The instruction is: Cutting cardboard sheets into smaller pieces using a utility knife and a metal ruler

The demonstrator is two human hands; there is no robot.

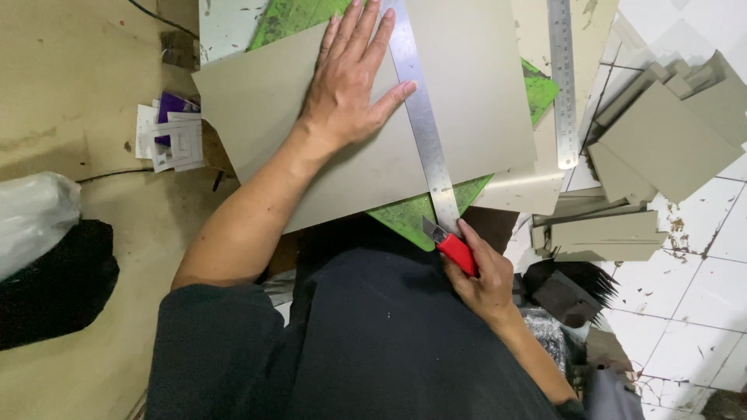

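Observation:
My left hand (348,74) lies flat, fingers spread, on a large grey cardboard sheet (475,101) and presses against a long steel ruler (421,117) that runs diagonally across the sheet. Under the sheet is a green cutting mat (408,215). My right hand (484,274) grips a red utility knife (453,247); its blade tip sits at the near end of the ruler, at the sheet's near edge.
A second steel ruler (562,78) lies on cardboard at the upper right. A stack of cut grey cardboard pieces (654,148) sits on the white tiled floor (700,272) at right. Small white and purple paper cutouts (173,132) lie at left, beside a white plastic bag (31,214).

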